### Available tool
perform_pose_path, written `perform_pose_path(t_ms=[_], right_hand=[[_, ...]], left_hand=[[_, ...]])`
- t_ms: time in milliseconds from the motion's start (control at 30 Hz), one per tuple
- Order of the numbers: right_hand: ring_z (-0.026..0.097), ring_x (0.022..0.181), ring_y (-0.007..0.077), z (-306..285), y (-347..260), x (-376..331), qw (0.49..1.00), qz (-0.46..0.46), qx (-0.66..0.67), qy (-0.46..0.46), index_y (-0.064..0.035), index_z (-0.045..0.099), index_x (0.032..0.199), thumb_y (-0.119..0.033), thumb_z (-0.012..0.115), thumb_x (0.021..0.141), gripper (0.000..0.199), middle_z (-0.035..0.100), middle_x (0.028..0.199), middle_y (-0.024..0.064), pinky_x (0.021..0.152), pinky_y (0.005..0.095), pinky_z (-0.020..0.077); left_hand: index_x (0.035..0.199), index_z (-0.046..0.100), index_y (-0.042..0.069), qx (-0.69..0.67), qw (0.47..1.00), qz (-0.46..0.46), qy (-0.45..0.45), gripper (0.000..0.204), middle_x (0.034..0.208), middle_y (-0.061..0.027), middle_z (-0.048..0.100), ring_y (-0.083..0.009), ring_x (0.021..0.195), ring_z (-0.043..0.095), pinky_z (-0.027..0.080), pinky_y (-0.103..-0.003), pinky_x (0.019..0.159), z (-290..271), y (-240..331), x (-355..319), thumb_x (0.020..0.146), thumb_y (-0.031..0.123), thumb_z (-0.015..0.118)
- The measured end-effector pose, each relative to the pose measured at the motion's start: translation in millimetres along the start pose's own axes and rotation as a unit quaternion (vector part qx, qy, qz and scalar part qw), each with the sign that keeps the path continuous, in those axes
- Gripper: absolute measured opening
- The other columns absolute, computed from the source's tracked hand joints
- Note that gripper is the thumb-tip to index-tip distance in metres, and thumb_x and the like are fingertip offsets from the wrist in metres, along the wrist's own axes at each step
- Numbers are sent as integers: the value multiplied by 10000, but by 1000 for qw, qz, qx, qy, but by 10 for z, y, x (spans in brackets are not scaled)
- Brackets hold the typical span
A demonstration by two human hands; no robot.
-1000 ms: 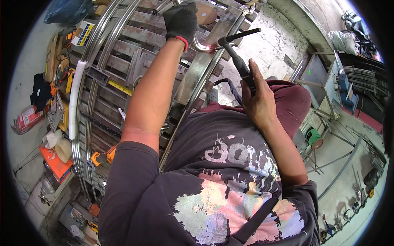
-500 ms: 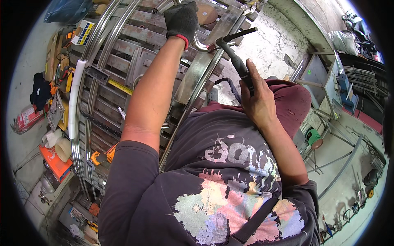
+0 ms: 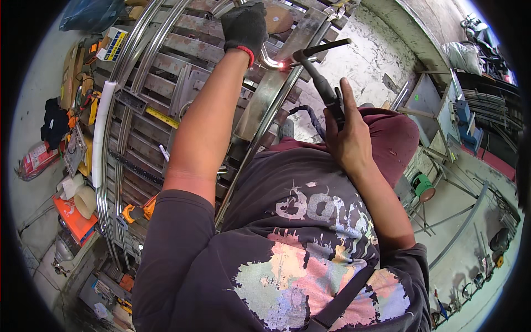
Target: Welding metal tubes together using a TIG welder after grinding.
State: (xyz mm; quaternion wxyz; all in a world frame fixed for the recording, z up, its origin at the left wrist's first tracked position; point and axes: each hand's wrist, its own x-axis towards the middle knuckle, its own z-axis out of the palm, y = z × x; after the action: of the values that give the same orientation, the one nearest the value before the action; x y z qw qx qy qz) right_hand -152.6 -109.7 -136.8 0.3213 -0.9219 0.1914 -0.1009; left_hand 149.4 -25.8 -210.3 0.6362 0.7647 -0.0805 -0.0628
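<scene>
My right hand (image 3: 349, 135), bare, is wrapped around the handle of a black TIG welding torch (image 3: 318, 80), with the index finger stretched along it. The torch head is just above the end of a bent shiny metal tube (image 3: 269, 61), where a small bright red-white glow shows. My left hand (image 3: 244, 26), in a dark grey glove with a red cuff, is closed around this tube farther up. The tube's curved end lies at a flat metal bar (image 3: 260, 102) on the slatted metal bench (image 3: 191, 48). The gloved fingertips are partly hidden.
Long polished tubes (image 3: 149, 52) run along the bench's left side. On it lie a yellow tape measure blade (image 3: 162, 117), a brown disc (image 3: 278, 20) and an orange-yellow power tool (image 3: 138, 211). The torch cable (image 3: 310, 113) hangs by my knee. A green machine (image 3: 423, 187) stands right.
A bright glow has appeared at the tube's end beneath the torch. The torch and my right hand have shifted slightly; my left hand stays in place.
</scene>
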Motion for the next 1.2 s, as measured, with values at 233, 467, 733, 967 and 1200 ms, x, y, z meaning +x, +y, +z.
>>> perform_pose_path(t_ms=[233, 467, 733, 967, 1200], right_hand=[[734, 1002, 466, 70, -54, 37, 999, -25, -2, -33, -125, 396, 1612, -85, 707, 988, 698, 700, 1216, 305, 812, 490, 600], [725, 1035, 464, 69, -55, 53, 999, -31, -3, -40, -142, 417, 1602, -87, 704, 987, 682, 697, 1230, 294, 814, 497, 597], [715, 887, 448, 26, -43, 10, 995, -26, -74, -65, -201, 418, 1610, -119, 699, 992, 683, 703, 1092, 247, 721, 523, 583], [719, 847, 512, 24, -33, 6, 999, 36, 7, -17, -159, 209, 1680, -150, 707, 999, 844, 728, 994, 305, 692, 539, 554], [740, 749, 317, -196, 4, 44, 996, 27, 12, 87, -135, 226, 1671, -158, 691, 1022, 798, 734, 874, 180, 644, 433, 557]], left_hand=[[699, 661, 61, -130, 981, -142, 35, 293, 579, -47, 577, -166, 473, 552, 417, -401, 468, -271, 43, 42, 954, 182, 582], [752, 690, 76, 121, 992, 15, -29, 302, 642, -82, 653, -201, 532, 645, 509, -405, 514, -271, -162, 134, 997, 181, 547], [804, 728, 108, 412, 878, 240, 30, 213, 771, -153, 726, -282, 699, 732, 550, -429, 638, -193, -444, 232, 952, 174, 590], [826, 749, 114, 461, 848, 259, 35, 199, 798, -164, 733, -310, 732, 738, 550, -435, 646, -228, -448, 300, 935, 187, 600], [854, 771, 121, 412, 875, 250, 47, 249, 800, -184, 731, -305, 779, 751, 553, -475, 737, -316, -321, 52, 979, 244, 595]])
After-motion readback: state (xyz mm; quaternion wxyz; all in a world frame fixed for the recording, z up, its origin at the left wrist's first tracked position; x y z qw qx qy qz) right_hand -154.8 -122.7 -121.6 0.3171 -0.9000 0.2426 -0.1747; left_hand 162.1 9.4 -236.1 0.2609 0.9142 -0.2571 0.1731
